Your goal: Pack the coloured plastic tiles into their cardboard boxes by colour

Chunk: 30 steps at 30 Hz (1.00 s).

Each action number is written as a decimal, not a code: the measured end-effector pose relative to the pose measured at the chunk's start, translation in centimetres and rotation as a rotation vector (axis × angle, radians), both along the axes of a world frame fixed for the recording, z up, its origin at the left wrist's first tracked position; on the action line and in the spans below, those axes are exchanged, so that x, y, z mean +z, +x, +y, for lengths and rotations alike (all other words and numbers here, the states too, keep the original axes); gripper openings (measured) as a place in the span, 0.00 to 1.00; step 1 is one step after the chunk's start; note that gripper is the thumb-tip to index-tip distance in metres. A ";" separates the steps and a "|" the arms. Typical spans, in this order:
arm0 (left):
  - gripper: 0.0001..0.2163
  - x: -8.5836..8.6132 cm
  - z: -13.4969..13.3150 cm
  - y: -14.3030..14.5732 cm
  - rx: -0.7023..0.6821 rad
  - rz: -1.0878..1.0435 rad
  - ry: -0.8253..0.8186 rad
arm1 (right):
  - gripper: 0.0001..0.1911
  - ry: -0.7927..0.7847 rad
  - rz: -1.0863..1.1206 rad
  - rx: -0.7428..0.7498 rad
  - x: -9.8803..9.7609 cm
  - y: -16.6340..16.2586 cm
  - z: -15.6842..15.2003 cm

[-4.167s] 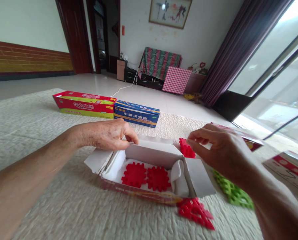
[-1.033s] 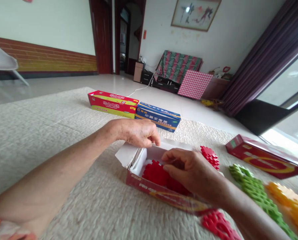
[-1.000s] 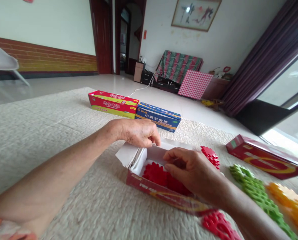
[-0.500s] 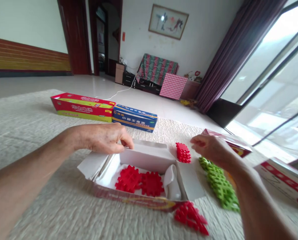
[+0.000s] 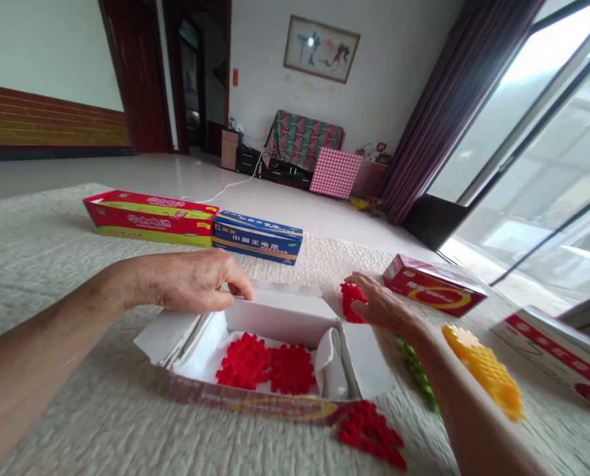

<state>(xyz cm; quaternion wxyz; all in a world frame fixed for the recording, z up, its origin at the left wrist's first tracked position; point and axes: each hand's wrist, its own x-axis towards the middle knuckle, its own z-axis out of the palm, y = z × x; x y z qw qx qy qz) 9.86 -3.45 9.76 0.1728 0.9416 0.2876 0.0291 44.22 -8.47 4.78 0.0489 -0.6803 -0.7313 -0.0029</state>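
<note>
An open cardboard box (image 5: 255,408) lies in front of me, its white flaps folded out. Inside it, on white lining, are two red toothed plastic building pieces, a left one (image 5: 244,361) and a right one (image 5: 293,369). My left hand (image 5: 200,281) is closed on the box's back edge, with some fingertips hidden. Beyond the box's right end, my right hand (image 5: 378,301) reaches over a stack of red toothed pieces (image 5: 349,301), thumb and fingers apart; whether it touches them I cannot tell. More red pieces (image 5: 371,433) lie at the box's near right corner.
Green pieces (image 5: 416,370) and yellow pieces (image 5: 487,370) lie around my right forearm. A dark red box (image 5: 431,287) and a white-and-red box (image 5: 557,357) stand at right. Behind are a red-and-green box (image 5: 150,221) and a blue box (image 5: 258,238), on a pale textured cover.
My right hand has moved left to the red stack, its fingers opening out. The yellow pieces and dark red box are more exposed. My left hand stays on the box's edge.
</note>
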 end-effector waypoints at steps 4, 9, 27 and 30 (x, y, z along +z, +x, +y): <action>0.19 0.1 0.1 0.0 -0.049 0.019 -0.087 | 0.15 -0.083 -0.045 -0.046 0.3 -0.8 -0.4; 0.19 0.0 0.2 0.1 -0.056 0.024 -0.088 | 0.13 -0.111 -0.024 -0.047 0.7 0.1 -0.6; 0.20 0.7 -0.2 0.3 -0.035 0.052 -0.051 | 0.26 0.322 0.119 0.153 5.3 -1.6 -3.1; 0.20 0.7 -0.2 0.3 -0.049 0.053 -0.042 | 0.26 0.285 0.162 0.321 6.1 -5.8 -5.1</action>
